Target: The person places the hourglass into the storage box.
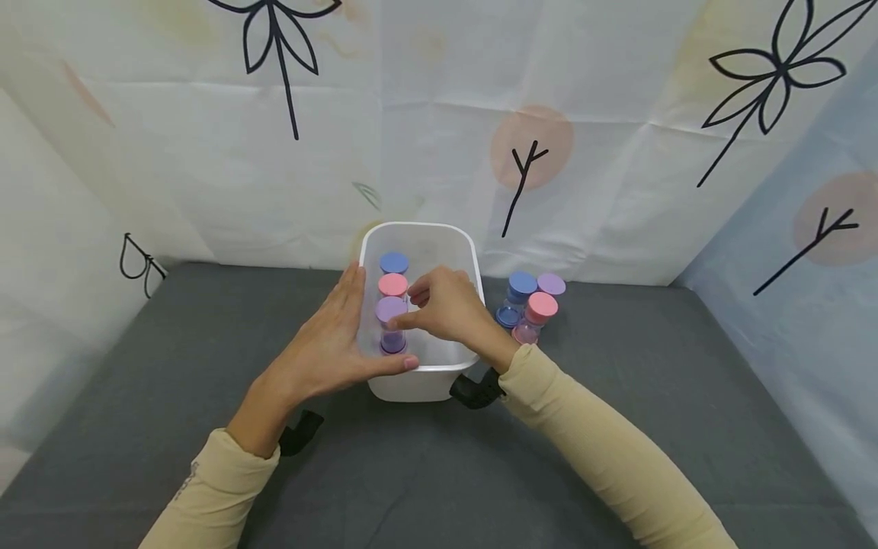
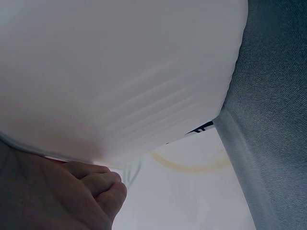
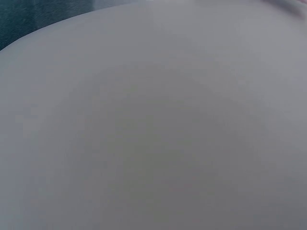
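A white plastic bin (image 1: pixel 425 386) holds a column of small clear jars along its left side: a blue-lidded jar (image 1: pixel 394 263) at the back, a pink-lidded jar (image 1: pixel 393 285), then a purple-lidded jar (image 1: pixel 392 306) in front, all upright. My left hand (image 1: pixel 325 347) rests along the bin's left rim, its thumb stretched over the near rim. Reaching in from the right, my right hand (image 1: pixel 449 309) has its thumb tip against the front of the purple-lidded jar, while its bent fingertips sit just right of the lids. The bin's white wall (image 3: pixel 153 120) fills the right wrist view.
Outside the bin, close to its right wall, stand another blue-lidded jar (image 1: pixel 522 286), purple-lidded jar (image 1: pixel 552 284) and pink-lidded jar (image 1: pixel 542 306). Dark grey cloth (image 1: pixel 658 381) covers the table. A patterned white curtain (image 1: pixel 439 152) hangs right behind the bin.
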`<state>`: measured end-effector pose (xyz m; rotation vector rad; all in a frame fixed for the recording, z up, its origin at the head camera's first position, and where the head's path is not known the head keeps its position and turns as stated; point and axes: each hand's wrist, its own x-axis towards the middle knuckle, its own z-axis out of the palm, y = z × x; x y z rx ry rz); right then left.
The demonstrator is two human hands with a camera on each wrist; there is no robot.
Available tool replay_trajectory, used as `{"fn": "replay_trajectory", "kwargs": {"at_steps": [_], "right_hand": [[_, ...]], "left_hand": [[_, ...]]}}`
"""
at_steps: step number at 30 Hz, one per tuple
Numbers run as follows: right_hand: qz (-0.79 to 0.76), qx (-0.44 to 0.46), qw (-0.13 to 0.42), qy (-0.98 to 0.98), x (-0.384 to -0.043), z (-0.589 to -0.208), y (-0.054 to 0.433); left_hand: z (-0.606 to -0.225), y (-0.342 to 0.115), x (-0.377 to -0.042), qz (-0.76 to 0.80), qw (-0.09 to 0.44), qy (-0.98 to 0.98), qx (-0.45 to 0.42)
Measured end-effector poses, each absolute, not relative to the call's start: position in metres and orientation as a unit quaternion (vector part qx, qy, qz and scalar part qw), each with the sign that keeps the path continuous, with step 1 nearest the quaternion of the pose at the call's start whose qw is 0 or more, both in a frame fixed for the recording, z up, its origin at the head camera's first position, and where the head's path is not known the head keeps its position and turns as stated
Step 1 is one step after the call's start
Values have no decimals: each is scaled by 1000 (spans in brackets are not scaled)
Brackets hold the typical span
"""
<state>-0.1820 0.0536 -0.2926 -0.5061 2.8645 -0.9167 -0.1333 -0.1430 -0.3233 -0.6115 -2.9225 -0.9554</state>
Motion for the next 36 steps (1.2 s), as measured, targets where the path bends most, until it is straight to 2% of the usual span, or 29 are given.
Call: {"fn": "replay_trajectory", "kwargs": {"at_steps": [18, 36], "right_hand": [[-465, -217, -2, 858, -160, -287, 87], [-621, -217, 12, 753, -134, -298, 123]], "left_hand": [[-323, -143, -134, -314, 12, -929, -195], [-325, -142, -135, -319, 27, -926, -200]]}}
